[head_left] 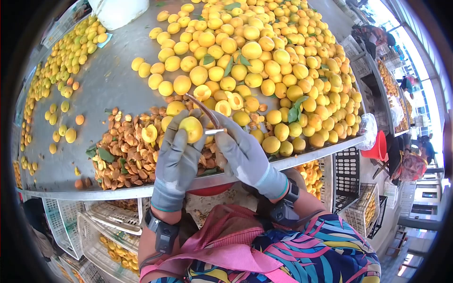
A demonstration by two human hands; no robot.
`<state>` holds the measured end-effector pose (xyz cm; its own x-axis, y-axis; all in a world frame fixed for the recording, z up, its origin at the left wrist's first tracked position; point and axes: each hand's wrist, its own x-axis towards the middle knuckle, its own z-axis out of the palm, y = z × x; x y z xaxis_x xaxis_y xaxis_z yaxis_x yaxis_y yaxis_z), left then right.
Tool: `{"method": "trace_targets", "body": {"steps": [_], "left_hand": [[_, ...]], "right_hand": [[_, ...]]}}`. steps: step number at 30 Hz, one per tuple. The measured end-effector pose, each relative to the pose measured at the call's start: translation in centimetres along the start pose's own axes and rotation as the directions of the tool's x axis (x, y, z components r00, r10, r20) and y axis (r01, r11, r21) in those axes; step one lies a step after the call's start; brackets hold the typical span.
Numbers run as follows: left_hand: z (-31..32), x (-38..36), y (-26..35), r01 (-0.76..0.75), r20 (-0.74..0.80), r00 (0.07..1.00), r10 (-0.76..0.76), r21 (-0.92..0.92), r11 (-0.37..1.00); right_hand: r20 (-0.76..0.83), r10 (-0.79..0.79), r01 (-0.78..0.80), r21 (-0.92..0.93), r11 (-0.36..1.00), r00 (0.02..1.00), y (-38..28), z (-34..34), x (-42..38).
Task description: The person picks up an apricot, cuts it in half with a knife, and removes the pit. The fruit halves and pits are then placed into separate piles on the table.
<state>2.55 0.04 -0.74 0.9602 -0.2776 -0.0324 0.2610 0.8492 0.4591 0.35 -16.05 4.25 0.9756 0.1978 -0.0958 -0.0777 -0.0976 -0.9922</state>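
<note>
My left hand [175,155], in a grey glove, has its fingers closed around a yellow apricot [191,129] just above the table's near edge. Close beside it, my right hand [241,153], also gloved, grips a small knife. Its curved, brownish blade [204,109] points up and to the left, and a short white piece [214,132] sticks out by the fingers toward the apricot. Behind both hands lie halved apricots [222,108] with their hollows showing. A heap of brown pits [127,153] spreads on the left, with an apricot half [149,133] on top.
A large pile of whole apricots [264,52] with green leaves covers the metal table's [118,70] right side. Greener fruit [66,56] lies far left. Plastic crates [106,240] stand below the edge, some holding apricot halves. A red bucket [376,147] is at right.
</note>
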Motion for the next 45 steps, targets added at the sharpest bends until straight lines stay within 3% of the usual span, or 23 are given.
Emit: {"method": "trace_targets", "body": {"steps": [7, 12, 21, 25, 27, 33, 36, 37, 39, 40, 43, 45], "left_hand": [[0.3, 0.1, 0.0, -0.041, -0.076, 0.996, 0.039, -0.021, 0.999], [0.3, 0.0, -0.6, -0.074, -0.036, 0.996, 0.077, 0.093, 0.993], [0.5, 0.1, -1.0, -0.084, -0.092, 0.991, 0.096, 0.126, 0.988], [0.4, 0.1, -1.0, -0.099, -0.085, 0.990, 0.114, 0.163, 0.982], [0.2, 0.1, -0.9, -0.113, -0.036, 0.991, 0.126, 0.250, 0.962], [0.9, 0.4, -1.2, -0.164, -0.028, 0.981, 0.194, 0.426, 0.890], [1.3, 0.2, -1.2, -0.052, -0.026, 0.998, 0.062, 0.276, 0.960], [0.8, 0.2, -1.2, -0.052, -0.025, 0.998, 0.062, 0.275, 0.960], [-0.7, 0.1, -1.1, 0.127, -0.006, 0.991, -0.131, 0.292, 0.948], [-0.5, 0.2, -1.0, 0.128, -0.008, 0.991, -0.131, 0.291, 0.948], [0.3, 0.4, -0.4, 0.066, -0.050, 0.997, -0.050, 0.383, 0.921], [0.4, 0.6, 0.4, -0.079, 0.034, 0.996, 0.081, 0.746, 0.662]], "right_hand": [[0.041, -0.032, 0.038, -0.166, 0.985, 0.999, 0.0, 1.3, -0.9], [0.052, -0.065, 0.080, -0.367, 0.927, 0.996, 0.5, 1.4, -0.7], [0.012, -0.163, 0.148, -0.487, 0.861, 0.987, 1.4, 1.4, -0.7], [0.031, -0.110, 0.110, -0.534, 0.838, 0.993, 0.5, 1.1, -0.9], [0.058, -0.052, 0.077, -0.639, 0.765, 0.997, 0.1, 0.9, -1.0], [0.021, -0.066, 0.065, -0.620, 0.782, 0.998, 0.5, 1.0, -0.4], [-0.009, -0.206, 0.162, -0.585, 0.795, 0.979, 2.3, 0.9, -0.4], [-0.009, -0.206, 0.161, -0.585, 0.794, 0.979, 2.3, 0.8, -0.4], [-0.025, -0.249, 0.176, -0.641, 0.747, 0.968, 2.1, 0.8, -0.5], [-0.023, -0.247, 0.175, -0.641, 0.747, 0.969, 2.0, 0.8, -0.5], [-0.011, -0.192, 0.142, -0.635, 0.759, 0.981, 1.2, 0.5, -0.6], [0.044, -0.035, 0.056, -0.708, 0.704, 0.998, 0.1, 0.2, -0.4]]}}
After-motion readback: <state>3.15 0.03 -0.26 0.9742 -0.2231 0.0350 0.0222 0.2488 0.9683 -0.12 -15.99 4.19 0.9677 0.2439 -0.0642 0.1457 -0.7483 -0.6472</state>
